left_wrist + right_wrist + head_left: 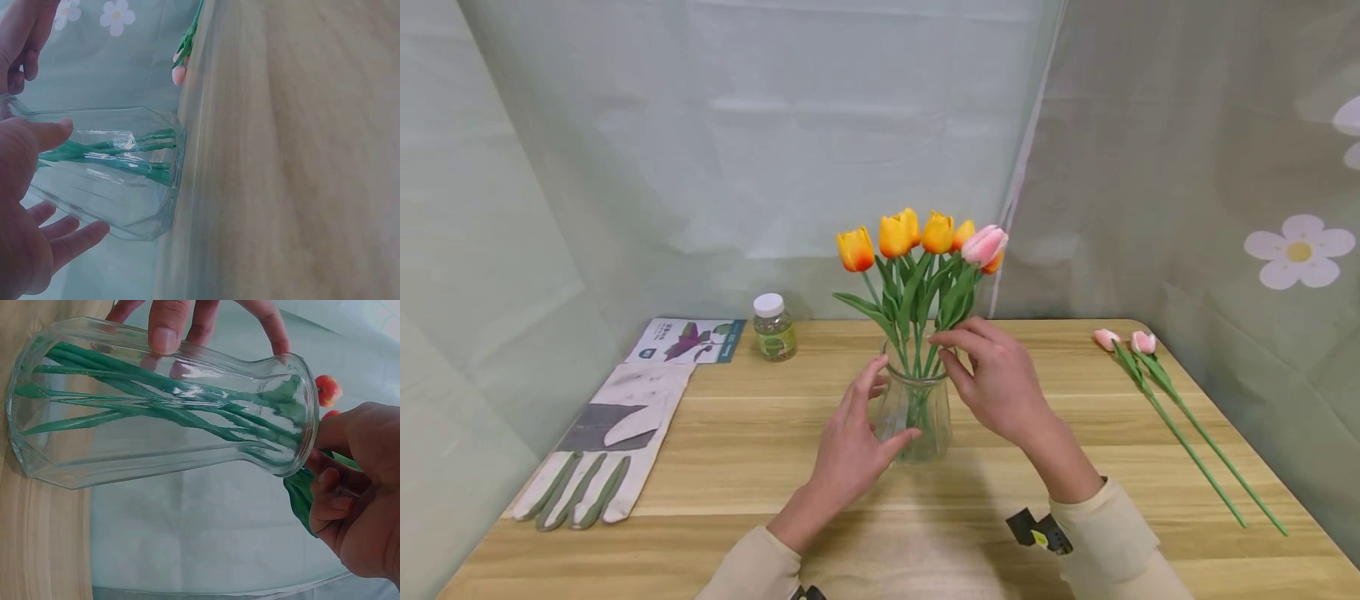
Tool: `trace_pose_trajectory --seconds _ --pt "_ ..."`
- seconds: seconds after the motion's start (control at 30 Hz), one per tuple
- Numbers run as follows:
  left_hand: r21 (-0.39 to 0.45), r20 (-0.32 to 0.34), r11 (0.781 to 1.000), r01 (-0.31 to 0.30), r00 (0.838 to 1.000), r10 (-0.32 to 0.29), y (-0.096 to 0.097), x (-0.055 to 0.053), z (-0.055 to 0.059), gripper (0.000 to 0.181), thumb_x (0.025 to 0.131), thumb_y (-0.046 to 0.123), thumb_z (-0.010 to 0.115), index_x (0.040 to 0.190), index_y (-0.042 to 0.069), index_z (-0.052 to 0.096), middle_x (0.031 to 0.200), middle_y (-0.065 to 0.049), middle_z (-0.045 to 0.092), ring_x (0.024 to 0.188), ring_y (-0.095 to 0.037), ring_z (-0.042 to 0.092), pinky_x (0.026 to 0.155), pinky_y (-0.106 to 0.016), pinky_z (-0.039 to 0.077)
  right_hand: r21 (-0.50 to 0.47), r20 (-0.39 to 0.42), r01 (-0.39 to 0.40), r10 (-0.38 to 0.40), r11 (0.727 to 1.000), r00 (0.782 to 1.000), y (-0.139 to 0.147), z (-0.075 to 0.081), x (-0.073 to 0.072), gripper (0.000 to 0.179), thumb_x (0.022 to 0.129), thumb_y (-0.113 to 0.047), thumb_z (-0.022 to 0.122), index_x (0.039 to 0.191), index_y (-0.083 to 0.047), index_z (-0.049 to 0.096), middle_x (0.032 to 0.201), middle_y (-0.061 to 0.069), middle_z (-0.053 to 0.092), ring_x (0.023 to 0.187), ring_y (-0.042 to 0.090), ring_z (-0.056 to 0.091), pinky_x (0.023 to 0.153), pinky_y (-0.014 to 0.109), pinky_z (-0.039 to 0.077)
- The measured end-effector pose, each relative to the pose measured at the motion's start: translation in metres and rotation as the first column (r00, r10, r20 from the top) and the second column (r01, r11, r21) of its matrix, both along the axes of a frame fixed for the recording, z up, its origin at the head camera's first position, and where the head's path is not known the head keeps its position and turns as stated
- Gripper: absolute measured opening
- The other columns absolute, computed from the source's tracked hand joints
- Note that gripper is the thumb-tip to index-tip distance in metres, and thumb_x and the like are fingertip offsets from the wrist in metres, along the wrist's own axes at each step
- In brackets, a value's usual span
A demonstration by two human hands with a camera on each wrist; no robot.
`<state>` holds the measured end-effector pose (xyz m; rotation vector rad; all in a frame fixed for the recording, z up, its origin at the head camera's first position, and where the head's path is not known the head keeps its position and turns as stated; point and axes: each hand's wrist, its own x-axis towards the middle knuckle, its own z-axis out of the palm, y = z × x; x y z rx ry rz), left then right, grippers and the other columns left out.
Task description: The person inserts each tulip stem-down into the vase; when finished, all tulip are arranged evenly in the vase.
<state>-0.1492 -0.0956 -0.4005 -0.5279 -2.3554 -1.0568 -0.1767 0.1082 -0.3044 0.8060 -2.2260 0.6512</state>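
Observation:
A clear glass vase [934, 417] stands upright on the wooden table, holding several orange-yellow tulips [855, 250] and one pink tulip [984, 246]. Green stems [144, 400] cross inside the glass in the right wrist view. Around the vase's left side my left hand [853, 442] is spread, its fingers and thumb extended; firm contact with the glass is hard to tell. At the rim, my right hand [1000, 379] has curled fingers and pinches the pink tulip's stem among the leaves. The exact pinch point is partly hidden by the fingers.
Two pink tulips [1183, 417] lie along the table's right side. On the left are white-and-grey gloves [617, 417], a printed card [688, 340] and a white-capped jar [775, 329]. A pale curtain [760, 150] hangs behind the table [737, 467].

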Motion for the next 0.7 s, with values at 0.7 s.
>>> trace_pose_trajectory --seconds 0.7 --pt "0.023 0.006 1.000 0.019 1.000 -0.019 0.001 0.001 0.001 0.110 0.078 0.020 0.096 0.162 0.025 0.025 0.143 -0.014 0.061 0.122 -0.036 0.069 0.074 -0.042 0.067 -0.123 -0.085 -0.106 0.096 0.987 0.992 0.019 -0.016 0.004 0.018 0.084 0.011 0.080 0.095 -0.003 0.080 0.086 0.005 0.072 0.060 0.006 0.046 0.052 0.017 0.039"
